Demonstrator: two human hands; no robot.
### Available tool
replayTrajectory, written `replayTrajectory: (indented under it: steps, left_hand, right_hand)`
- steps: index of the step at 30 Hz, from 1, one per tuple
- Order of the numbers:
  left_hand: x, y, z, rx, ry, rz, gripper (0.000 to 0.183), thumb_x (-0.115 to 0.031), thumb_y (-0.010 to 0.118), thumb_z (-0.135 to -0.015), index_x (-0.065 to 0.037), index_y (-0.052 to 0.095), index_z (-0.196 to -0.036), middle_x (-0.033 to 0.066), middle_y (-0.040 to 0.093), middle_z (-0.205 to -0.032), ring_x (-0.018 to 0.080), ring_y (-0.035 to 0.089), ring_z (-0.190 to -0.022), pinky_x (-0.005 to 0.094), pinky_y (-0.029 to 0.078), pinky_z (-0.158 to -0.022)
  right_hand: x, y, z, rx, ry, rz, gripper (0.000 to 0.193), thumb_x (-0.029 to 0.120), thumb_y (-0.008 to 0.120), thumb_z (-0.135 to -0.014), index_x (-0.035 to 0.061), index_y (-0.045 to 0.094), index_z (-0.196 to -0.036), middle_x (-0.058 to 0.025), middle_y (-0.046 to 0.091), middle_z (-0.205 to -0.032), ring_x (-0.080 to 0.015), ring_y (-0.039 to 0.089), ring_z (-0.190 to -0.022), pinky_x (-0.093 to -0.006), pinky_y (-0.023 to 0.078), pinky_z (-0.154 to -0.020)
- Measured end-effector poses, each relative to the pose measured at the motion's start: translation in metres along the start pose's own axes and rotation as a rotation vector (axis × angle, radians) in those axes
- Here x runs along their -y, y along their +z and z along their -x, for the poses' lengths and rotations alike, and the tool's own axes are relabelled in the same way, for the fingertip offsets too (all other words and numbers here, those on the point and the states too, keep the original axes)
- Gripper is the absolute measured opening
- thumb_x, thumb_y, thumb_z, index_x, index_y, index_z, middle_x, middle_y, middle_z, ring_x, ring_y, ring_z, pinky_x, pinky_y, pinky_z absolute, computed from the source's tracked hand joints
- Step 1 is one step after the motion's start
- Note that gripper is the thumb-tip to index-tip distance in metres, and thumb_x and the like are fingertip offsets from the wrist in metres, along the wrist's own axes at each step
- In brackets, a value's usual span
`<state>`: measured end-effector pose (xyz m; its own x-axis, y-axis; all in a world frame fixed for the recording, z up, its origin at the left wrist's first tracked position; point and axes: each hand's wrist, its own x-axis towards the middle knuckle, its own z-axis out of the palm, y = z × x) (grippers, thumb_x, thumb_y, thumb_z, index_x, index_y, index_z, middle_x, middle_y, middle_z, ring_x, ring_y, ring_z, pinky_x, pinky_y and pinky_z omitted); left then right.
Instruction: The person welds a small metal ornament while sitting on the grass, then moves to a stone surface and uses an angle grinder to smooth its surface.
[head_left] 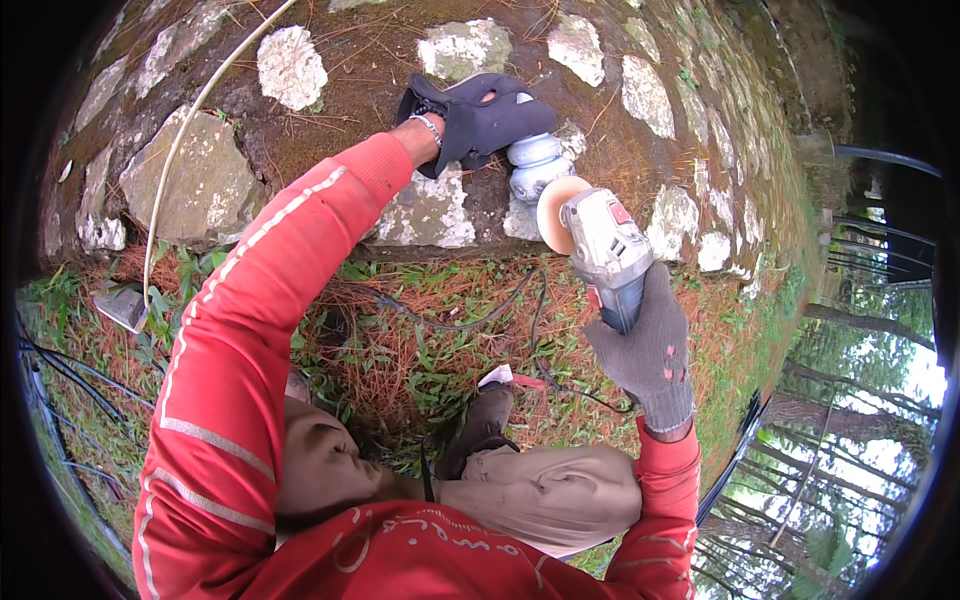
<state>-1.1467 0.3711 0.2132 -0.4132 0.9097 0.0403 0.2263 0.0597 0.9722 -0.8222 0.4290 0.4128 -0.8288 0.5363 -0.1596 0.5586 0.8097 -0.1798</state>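
My left hand (490,118), in a dark glove with a hole in it, is closed over the top of a pale grey, rounded, ringed piece (536,152). That piece sits on the stone ledge, and the glove hides its upper part. In a grey knit glove, my right hand (652,350) wraps the body of an angle grinder (610,240). The grinder's round tan disc (558,213) is right against or just beside the lower side of the grey piece; I cannot tell whether they touch. A power cord leads away below the grinder.
The ledge is a mossy stone surface (290,68) strewn with pine needles. A pale cable (185,125) crosses it at left, down to a grey block (122,305). Dark cord (440,325) lies on the grass by my shoe (480,425). Trees stand at right.
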Motion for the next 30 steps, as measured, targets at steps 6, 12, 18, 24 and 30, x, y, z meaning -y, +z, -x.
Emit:
replayTrajectory:
  steps: [6, 12, 18, 24, 30]
  left_hand:
    - [-0.005, 0.01, 0.007, -0.107, -0.03, 0.178, 0.058, -0.056, 0.072, -0.103, -0.006, 0.077, -0.131, 0.0051, 0.078, -0.101, 0.0117, 0.072, -0.086, 0.0316, 0.058, -0.072]
    - [-0.036, 0.011, 0.018, -0.085, -0.118, 0.161, 0.066, -0.059, 0.074, -0.101, -0.007, 0.07, -0.143, 0.0055, 0.075, -0.1, 0.0108, 0.067, -0.077, 0.0317, 0.053, -0.058]
    - [-0.013, 0.009, 0.015, -0.082, -0.071, 0.236, 0.071, -0.061, 0.075, -0.099, -0.007, 0.068, -0.144, 0.0053, 0.073, -0.093, 0.0104, 0.063, -0.066, 0.0307, 0.048, -0.051]
    - [-0.016, 0.007, 0.012, -0.059, -0.02, 0.177, 0.066, -0.06, 0.075, -0.099, -0.005, 0.073, -0.134, 0.0049, 0.071, -0.09, 0.0087, 0.064, -0.065, 0.0313, 0.048, -0.049]
    - [0.005, 0.008, 0.009, -0.073, -0.053, 0.305, 0.076, -0.064, 0.074, -0.098, -0.005, 0.065, -0.145, 0.0047, 0.072, -0.096, 0.0103, 0.067, -0.067, 0.0318, 0.051, -0.051]
  right_hand:
    - [0.005, -0.003, 0.002, 0.027, -0.047, -0.06, 0.072, 0.019, 0.085, -0.078, 0.0029, 0.056, -0.142, -0.0303, 0.075, -0.115, -0.0553, 0.072, -0.106, -0.0584, 0.06, -0.086]
    - [0.01, -0.003, 0.002, -0.015, -0.036, 0.061, 0.072, 0.019, 0.083, -0.08, 0.0041, 0.055, -0.145, -0.0277, 0.074, -0.123, -0.0508, 0.074, -0.108, -0.0572, 0.062, -0.088]
    - [0.02, -0.001, 0.001, 0.019, 0.043, 0.139, 0.078, 0.014, 0.084, -0.078, 0.0061, 0.056, -0.151, -0.027, 0.074, -0.129, -0.0499, 0.074, -0.115, -0.0546, 0.062, -0.095]
    - [0.017, 0.002, 0.003, -0.005, -0.036, 0.248, 0.083, 0.017, 0.082, -0.08, -0.0001, 0.051, -0.155, -0.0267, 0.073, -0.125, -0.0448, 0.078, -0.105, -0.0515, 0.065, -0.084]
    - [0.013, 0.0, 0.003, -0.001, -0.045, 0.216, 0.083, 0.018, 0.083, -0.08, -0.0009, 0.051, -0.154, -0.0278, 0.074, -0.126, -0.047, 0.077, -0.108, -0.0536, 0.064, -0.087]
